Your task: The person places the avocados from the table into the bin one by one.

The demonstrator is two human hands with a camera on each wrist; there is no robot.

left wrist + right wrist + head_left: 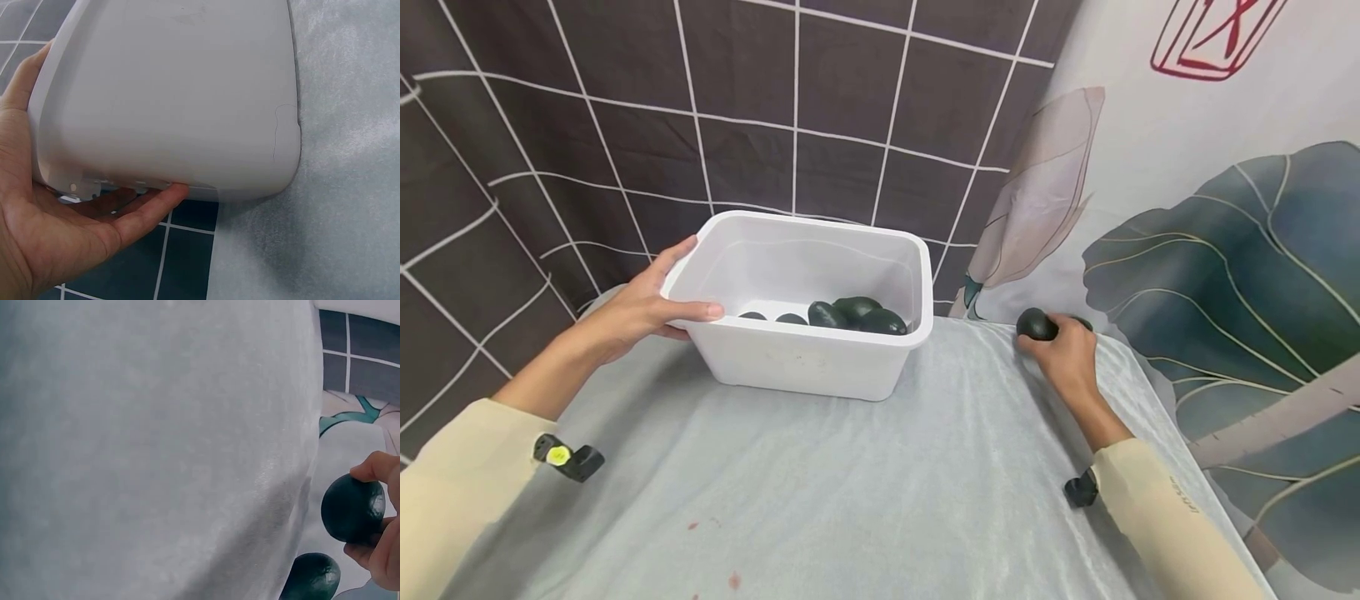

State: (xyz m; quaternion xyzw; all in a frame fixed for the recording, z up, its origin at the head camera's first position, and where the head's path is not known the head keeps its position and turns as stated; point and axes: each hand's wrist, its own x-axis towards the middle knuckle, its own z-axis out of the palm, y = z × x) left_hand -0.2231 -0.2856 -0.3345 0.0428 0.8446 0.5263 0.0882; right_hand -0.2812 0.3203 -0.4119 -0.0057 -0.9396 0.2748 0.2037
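My left hand (638, 302) grips the left end of a white plastic tub (797, 360), its thumb over the front rim. In the left wrist view the fingers reach under the tub's rim. Several dark green avocados (882, 322) lie on the tub floor, partly hidden by the front wall. Far to the right, my right hand (1070, 354) holds a dark green avocado (353, 509) between thumb and fingers, near the table's back edge. Beside that hand a second avocado (310, 577) lies by the edge, mostly behind the fingers in the head view.
A pale grey cloth (850, 500) covers the table, with a few small reddish marks at the front. Behind the tub hangs a dark curtain (842, 83) with a white grid. At the right hangs a leaf-patterned white curtain (1217, 250).
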